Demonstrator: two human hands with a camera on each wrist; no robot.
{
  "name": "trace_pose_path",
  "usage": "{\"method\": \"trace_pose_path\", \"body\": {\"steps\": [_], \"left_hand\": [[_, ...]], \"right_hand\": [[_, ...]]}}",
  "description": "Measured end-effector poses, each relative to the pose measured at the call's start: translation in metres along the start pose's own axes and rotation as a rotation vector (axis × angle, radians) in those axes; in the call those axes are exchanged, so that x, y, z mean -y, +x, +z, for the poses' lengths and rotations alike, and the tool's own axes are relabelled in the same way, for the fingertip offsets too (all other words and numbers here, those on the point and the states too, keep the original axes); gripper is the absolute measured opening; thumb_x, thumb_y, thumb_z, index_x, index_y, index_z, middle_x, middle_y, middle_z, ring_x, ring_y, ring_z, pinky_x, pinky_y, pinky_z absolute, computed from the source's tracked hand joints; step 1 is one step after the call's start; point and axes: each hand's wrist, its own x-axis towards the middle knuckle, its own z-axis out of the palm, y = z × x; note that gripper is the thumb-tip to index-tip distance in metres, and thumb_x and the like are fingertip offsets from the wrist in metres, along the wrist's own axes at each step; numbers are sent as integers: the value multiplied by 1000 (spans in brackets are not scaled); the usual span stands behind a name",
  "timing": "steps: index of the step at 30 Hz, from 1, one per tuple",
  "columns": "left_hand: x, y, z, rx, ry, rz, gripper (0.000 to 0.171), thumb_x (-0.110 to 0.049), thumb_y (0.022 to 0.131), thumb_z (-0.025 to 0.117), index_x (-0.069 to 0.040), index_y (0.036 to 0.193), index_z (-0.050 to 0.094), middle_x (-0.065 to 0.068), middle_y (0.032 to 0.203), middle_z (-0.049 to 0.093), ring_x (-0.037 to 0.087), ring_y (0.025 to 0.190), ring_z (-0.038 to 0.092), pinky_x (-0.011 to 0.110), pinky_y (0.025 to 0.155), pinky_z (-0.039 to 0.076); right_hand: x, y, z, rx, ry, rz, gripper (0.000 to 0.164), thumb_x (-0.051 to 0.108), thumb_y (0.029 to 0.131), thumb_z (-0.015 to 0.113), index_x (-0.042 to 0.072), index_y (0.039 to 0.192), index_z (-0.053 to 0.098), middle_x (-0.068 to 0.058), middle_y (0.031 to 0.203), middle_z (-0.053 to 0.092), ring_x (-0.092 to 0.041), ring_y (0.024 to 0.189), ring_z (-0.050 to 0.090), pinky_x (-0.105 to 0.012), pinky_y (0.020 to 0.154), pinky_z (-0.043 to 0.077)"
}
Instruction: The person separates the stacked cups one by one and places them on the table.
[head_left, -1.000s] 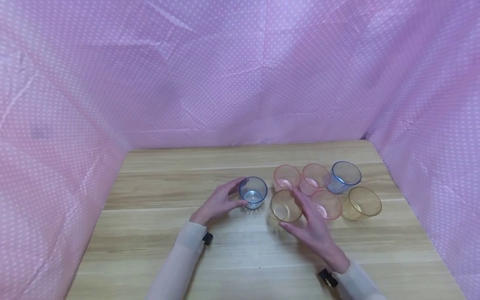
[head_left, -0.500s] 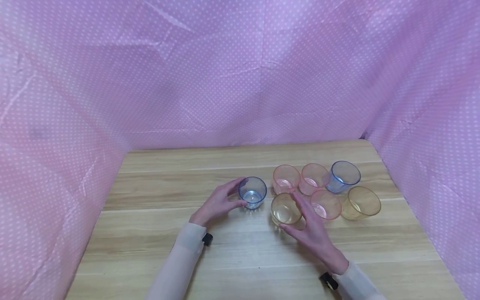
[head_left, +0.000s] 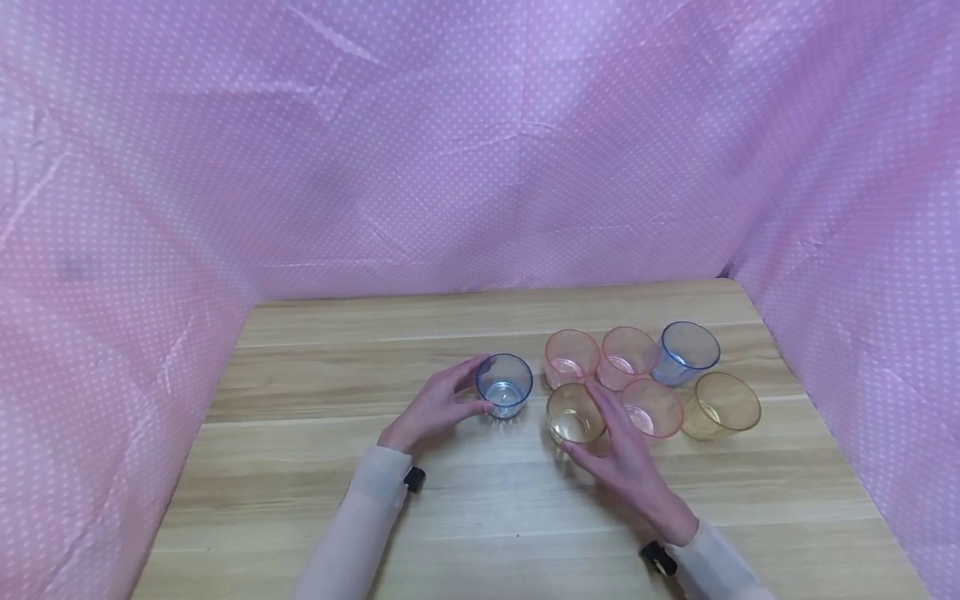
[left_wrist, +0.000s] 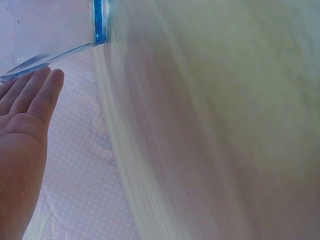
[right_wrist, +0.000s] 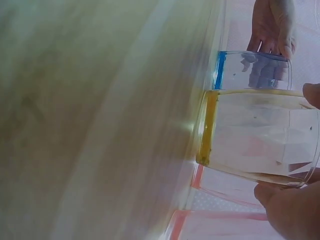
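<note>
In the head view, my left hand (head_left: 442, 404) holds a clear cup with a blue tint (head_left: 505, 387) by its sides, thumb at the near side and fingers at the far side. The cup stands upright on the table. My right hand (head_left: 628, 458) grips a yellow-tinted clear cup (head_left: 574, 417), also upright, with the thumb in front and fingers along its right side. The right wrist view shows this yellow cup's thick base (right_wrist: 206, 127) at the tabletop, with the blue cup (right_wrist: 255, 72) beyond it. In the left wrist view, straight fingers (left_wrist: 42, 97) lie along the blue cup.
Close by the yellow cup are three pink cups (head_left: 572, 358), (head_left: 628, 358), (head_left: 652, 408). A second blue cup (head_left: 688, 354) and a second yellow cup (head_left: 723, 406) stand farther right. Pink dotted cloth (head_left: 480, 167) surrounds the wooden table (head_left: 315, 358).
My right hand has lowered the yellow cup a little and shifted it slightly right, closer to the front pink cup. The left hand and its blue cup have hardly moved.
</note>
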Motion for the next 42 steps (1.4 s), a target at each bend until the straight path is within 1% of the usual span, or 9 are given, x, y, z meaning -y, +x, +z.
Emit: {"method": "trace_pose_path", "body": {"steps": [8, 14, 17, 24, 28, 30, 32, 37, 42], "left_hand": [[-2, -1, 0, 3, -5, -7, 83, -26, 90, 82, -12, 160, 39, 9, 157, 48, 28, 140, 52, 39, 118, 43], [-2, -1, 0, -4, 15, -12, 82, -28, 90, 82, -14, 160, 40, 9, 157, 49, 27, 139, 52, 39, 117, 44], [-2, -1, 1, -7, 20, -14, 83, -29, 90, 83, -14, 160, 41, 9, 157, 49, 28, 139, 52, 40, 117, 44], [-3, -2, 1, -11, 11, -20, 83, -28, 90, 83, -14, 159, 41, 9, 157, 49, 28, 140, 51, 39, 118, 43], [-4, 0, 2, -17, 3, -26, 87, -30, 87, 86, -12, 159, 40, 10, 157, 49, 27, 142, 50, 39, 119, 41], [-4, 1, 3, -18, -2, -31, 90, -30, 85, 88, -11, 159, 40, 10, 157, 48, 27, 142, 49, 38, 120, 40], [-3, 2, 3, -19, -6, -32, 93, -30, 83, 89, -10, 159, 40, 10, 158, 48, 27, 143, 48, 39, 120, 39], [-4, 5, 6, -20, 4, -21, 98, -30, 80, 92, -7, 159, 38, 12, 158, 47, 29, 144, 47, 40, 121, 39], [-6, 7, 10, -39, 23, -17, 102, -29, 78, 94, -5, 159, 37, 15, 158, 46, 31, 143, 47, 42, 121, 39]], "right_hand": [[-2, -1, -1, -22, -24, -8, 97, 14, 71, 92, -10, 150, 41, -29, 150, 46, -44, 134, 48, -12, 119, 22], [-2, -2, -4, -23, -49, 28, 96, 12, 70, 92, -9, 150, 43, -28, 149, 47, -46, 132, 49, -61, 111, 43], [-2, -3, -5, -22, -43, 38, 95, 11, 71, 92, -8, 150, 43, -28, 149, 46, -48, 132, 48, -70, 107, 42], [-2, -2, -7, -40, -66, -3, 93, 10, 70, 90, -9, 149, 44, -29, 149, 47, -49, 131, 49, -65, 108, 42], [-3, -1, -7, -41, -51, -15, 95, 12, 70, 90, -8, 151, 43, -28, 153, 44, -47, 136, 47, -38, 121, 33], [-3, -1, -8, -36, -34, -12, 96, 13, 71, 90, -7, 151, 42, -27, 156, 41, -46, 139, 44, -22, 122, 24], [-3, 0, -9, -29, -13, -8, 95, 14, 73, 89, -7, 152, 41, -25, 159, 39, -46, 142, 41, -15, 121, 18], [2, 3, -13, -45, 6, -32, 86, 15, 79, 84, -7, 152, 43, -22, 162, 37, -45, 146, 36, -16, 124, 17], [5, 10, -19, -122, 5, -152, 71, 19, 84, 78, -9, 144, 51, -24, 155, 47, -38, 146, 40, -22, 126, 22]]}}
